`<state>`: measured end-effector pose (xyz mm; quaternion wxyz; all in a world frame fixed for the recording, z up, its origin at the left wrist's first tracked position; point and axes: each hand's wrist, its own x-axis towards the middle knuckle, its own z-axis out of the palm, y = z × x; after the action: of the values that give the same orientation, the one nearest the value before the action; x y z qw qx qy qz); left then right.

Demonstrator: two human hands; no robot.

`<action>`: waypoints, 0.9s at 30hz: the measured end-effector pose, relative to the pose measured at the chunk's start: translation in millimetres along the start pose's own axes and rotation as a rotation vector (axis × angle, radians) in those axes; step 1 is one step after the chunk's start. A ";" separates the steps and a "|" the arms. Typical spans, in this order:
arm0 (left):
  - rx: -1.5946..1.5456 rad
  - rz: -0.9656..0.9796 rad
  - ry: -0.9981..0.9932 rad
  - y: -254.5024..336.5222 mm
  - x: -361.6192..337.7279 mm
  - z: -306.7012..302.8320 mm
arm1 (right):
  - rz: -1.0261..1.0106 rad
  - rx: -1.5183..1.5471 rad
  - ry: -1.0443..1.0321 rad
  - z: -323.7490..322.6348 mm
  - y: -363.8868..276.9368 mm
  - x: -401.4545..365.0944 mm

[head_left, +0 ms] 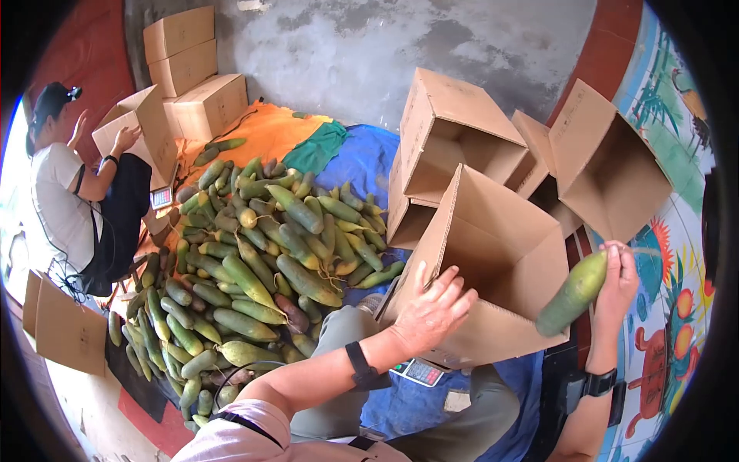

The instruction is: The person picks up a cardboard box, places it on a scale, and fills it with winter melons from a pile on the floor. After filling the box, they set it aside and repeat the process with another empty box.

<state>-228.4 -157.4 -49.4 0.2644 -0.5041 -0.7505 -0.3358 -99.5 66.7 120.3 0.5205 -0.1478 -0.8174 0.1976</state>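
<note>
My right hand (620, 281) pinches a green radish (573, 292) by its thin root end, to the right of an open cardboard box (500, 331). The radish hangs at a slant, its thick end near the box's right corner. My left hand (435, 308) rests against the near left rim of this box, fingers stretched and somewhat apart. The box is tilted with its mouth facing up, and its bottom inside is in shadow. Under it a digital scale (418, 373) shows partly. A large heap of green radishes (254, 269) lies to the left.
More open cardboard boxes (462, 127) are stacked behind mine and to the right. A co-worker (65, 185) sits at the left, hands at another box (142, 131). Blue sheeting (362, 162) and orange sheeting (289, 131) cover the floor. A tiled, painted wall (662, 362) stands at right.
</note>
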 end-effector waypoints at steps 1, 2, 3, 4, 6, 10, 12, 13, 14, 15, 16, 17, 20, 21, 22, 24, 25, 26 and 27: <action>0.001 0.014 0.014 0.2 -1.9 2.0 | 0.086 0.066 -0.045 1.0 15.8 9.5; 0.004 0.027 0.028 -0.5 -2.3 3.0 | 0.173 0.131 -0.092 5.8 23.0 16.9; -0.003 0.034 0.031 -1.1 -1.3 2.2 | 0.196 0.162 -0.115 10.7 26.5 21.1; 0.000 0.024 0.030 -3.6 -1.2 3.0 | 0.195 0.165 -0.125 13.5 28.6 24.6; -0.026 0.046 0.051 -8.7 -1.1 5.6 | 0.266 0.244 -0.102 16.3 36.4 32.1; -0.067 0.057 0.054 -4.9 -1.8 7.9 | 0.215 0.157 -0.236 19.6 52.8 37.4; -0.074 0.046 0.048 -5.3 -2.5 8.7 | 0.298 0.123 -0.286 27.3 48.9 33.6; -0.073 0.051 0.058 -5.9 -2.6 9.9 | 0.379 0.093 -0.334 32.4 46.5 32.3; -0.071 0.056 0.069 -6.3 -2.9 10.8 | 0.376 0.092 -0.341 39.5 49.8 28.9; -0.070 0.050 0.071 -6.1 -3.4 11.1 | 0.344 0.071 -0.464 50.2 57.8 21.8; -0.074 0.058 0.074 -6.1 -3.7 11.2 | 0.310 0.052 -0.584 61.1 66.4 15.3; -0.080 0.067 0.076 -6.4 -4.1 11.3 | 0.307 0.051 -0.588 70.7 74.4 10.3; -0.088 0.065 0.070 -7.0 -6.8 13.6 | 0.526 -0.001 -0.796 95.9 95.7 -2.5; -0.088 0.056 0.072 -6.9 -7.5 13.9 | 0.617 -0.011 -0.900 102.9 100.3 -6.3; -0.093 0.064 0.073 -7.0 -8.1 14.0 | 0.710 -0.021 -1.002 108.5 103.5 -10.6; -0.090 0.064 0.078 -8.5 -8.6 13.5 | 0.770 -0.126 -1.162 116.3 104.7 -24.7; -0.096 0.072 0.066 -8.5 -9.1 13.2 | 0.776 -0.135 -1.269 116.3 103.1 -29.2; -0.105 0.080 0.054 -8.7 -9.8 13.0 | 0.784 -0.158 -1.370 114.5 100.7 -32.6; -0.102 0.098 0.034 -9.1 -10.5 12.6 | 0.771 -0.135 -1.443 111.2 99.3 -34.4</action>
<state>-233.9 -156.1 -67.3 0.2672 -0.5474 -0.7021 -0.3688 -182.8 119.7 3.3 -0.2476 -0.2859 -0.8530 0.3596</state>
